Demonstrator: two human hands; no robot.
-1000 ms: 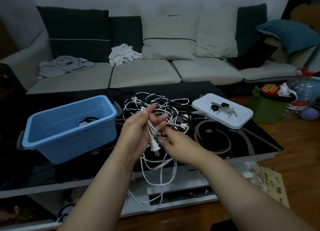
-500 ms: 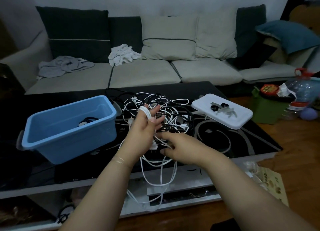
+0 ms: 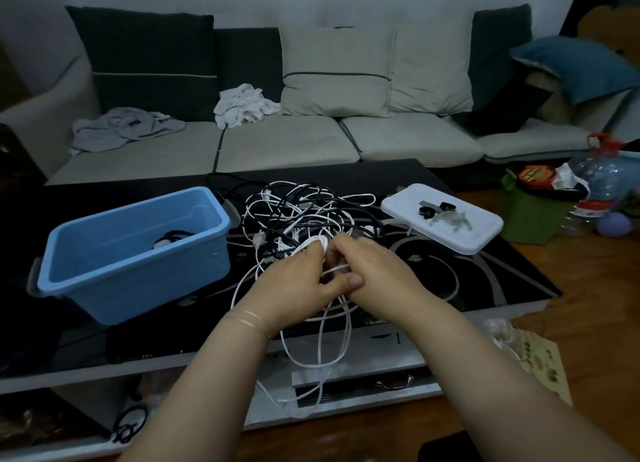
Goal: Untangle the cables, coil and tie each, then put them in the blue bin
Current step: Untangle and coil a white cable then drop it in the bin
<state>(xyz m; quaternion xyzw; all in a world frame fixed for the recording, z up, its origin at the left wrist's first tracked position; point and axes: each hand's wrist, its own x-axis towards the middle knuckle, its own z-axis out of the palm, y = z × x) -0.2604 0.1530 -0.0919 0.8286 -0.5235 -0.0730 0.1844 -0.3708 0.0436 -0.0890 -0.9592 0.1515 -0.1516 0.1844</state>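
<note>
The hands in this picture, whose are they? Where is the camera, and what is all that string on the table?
A person wears the camera on their head, so you look down at their own two hands. The left hand and right hand both grip a white cable whose loops hang over the table's edge. Behind them, on the black table, lies a tangled pile of cables, not string. To the left stands a blue bin with one cable already inside. To the right lies a white lid carrying small ties.

Dim room: cushioned sofa [image 3: 284,139], black glass table [image 3: 485,281], wooden floor [image 3: 595,288].
</note>
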